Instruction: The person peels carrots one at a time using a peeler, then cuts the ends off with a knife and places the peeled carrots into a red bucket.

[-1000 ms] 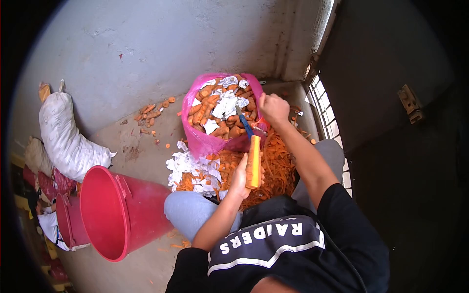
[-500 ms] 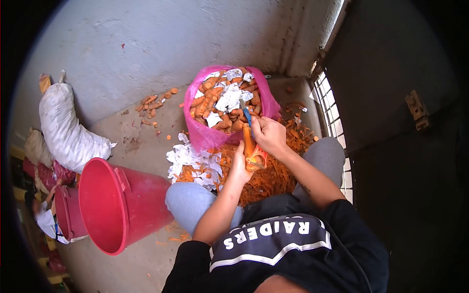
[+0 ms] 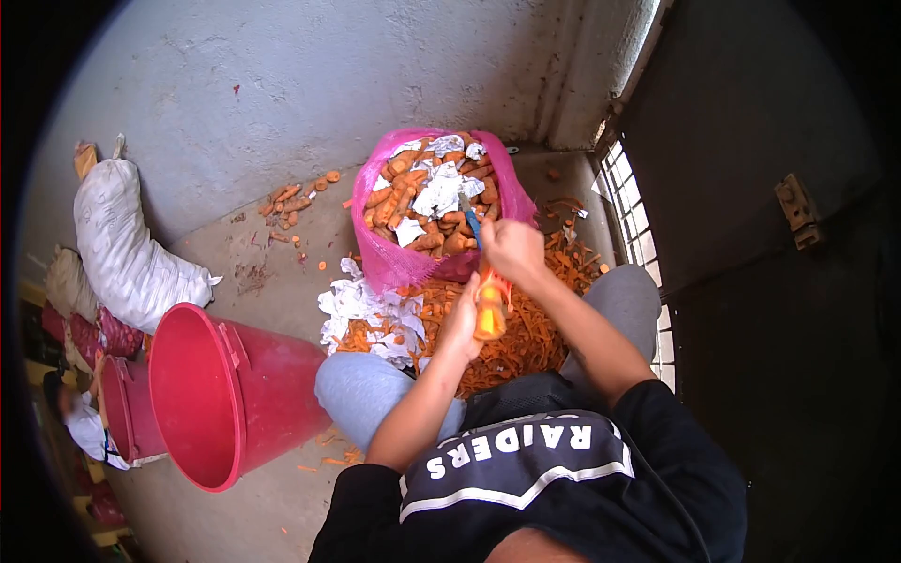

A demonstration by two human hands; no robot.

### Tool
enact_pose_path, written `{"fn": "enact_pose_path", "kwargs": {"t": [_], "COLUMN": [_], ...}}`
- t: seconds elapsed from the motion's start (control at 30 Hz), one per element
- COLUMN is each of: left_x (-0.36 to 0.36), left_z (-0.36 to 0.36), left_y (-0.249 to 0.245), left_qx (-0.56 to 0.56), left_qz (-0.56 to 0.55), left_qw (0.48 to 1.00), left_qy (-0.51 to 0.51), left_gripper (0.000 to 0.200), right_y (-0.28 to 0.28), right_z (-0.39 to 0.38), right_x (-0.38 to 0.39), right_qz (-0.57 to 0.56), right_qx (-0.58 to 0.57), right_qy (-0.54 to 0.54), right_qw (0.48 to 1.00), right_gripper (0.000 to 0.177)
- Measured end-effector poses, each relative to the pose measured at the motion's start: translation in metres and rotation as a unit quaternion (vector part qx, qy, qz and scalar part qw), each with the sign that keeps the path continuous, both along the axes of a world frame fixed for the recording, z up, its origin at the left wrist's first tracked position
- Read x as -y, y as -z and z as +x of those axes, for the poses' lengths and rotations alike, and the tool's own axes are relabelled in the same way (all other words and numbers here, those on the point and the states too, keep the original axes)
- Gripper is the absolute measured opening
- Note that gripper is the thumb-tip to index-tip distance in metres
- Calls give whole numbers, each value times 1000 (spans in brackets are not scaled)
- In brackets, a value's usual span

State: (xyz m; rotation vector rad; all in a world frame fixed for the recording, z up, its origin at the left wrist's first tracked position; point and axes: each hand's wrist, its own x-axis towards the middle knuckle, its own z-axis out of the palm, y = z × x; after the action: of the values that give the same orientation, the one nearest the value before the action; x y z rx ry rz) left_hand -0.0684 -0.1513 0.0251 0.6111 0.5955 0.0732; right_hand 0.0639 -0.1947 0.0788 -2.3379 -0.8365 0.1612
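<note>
My left hand (image 3: 460, 324) is closed around a carrot (image 3: 489, 324) whose bright peeled end points back at me. Over it, my right hand (image 3: 514, 251) is closed on an orange-red peeler (image 3: 499, 279) that lies against the carrot and is partly covered by my fingers. A knife with a blue handle (image 3: 473, 225) sticks out of the same right hand, its blade pointing away. Just beyond both hands stands a pink woven sack (image 3: 380, 251), its mouth rolled open on many carrots (image 3: 404, 192) and crumpled white paper (image 3: 439, 192).
Carrot peelings (image 3: 511, 361) heap up between my knees, with torn white paper (image 3: 361, 305) beside them. A large red bucket (image 3: 272, 375) tilts at my left. Farther left are a full white sack (image 3: 131, 244) and another person (image 3: 86, 422). A dark metal door (image 3: 751, 310) stands on the right.
The carrot has turned so its end faces me more. My right hand has drawn slightly left and the peeler has moved up along the carrot, towards the sack.
</note>
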Motion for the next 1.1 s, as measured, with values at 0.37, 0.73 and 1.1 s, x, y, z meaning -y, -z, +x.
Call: {"fn": "enact_pose_path", "kwargs": {"t": [0.37,0.73,1.1], "left_x": [0,-8,0], "left_z": [-8,20,20], "left_y": [5,29,8], "left_qx": [43,10,11], "left_qz": [-32,-84,-23], "left_qw": [999,994,998], "left_qy": [1,-66,-57], "left_gripper": [48,42,40], "right_y": [1,0,11], "right_z": [71,-10,-8], "right_x": [-1,19,12], "right_qz": [80,86,85], "right_qx": [106,59,70], "right_qy": [169,-17,-29], "right_qw": [977,994,994], "right_gripper": [47,40,41]}}
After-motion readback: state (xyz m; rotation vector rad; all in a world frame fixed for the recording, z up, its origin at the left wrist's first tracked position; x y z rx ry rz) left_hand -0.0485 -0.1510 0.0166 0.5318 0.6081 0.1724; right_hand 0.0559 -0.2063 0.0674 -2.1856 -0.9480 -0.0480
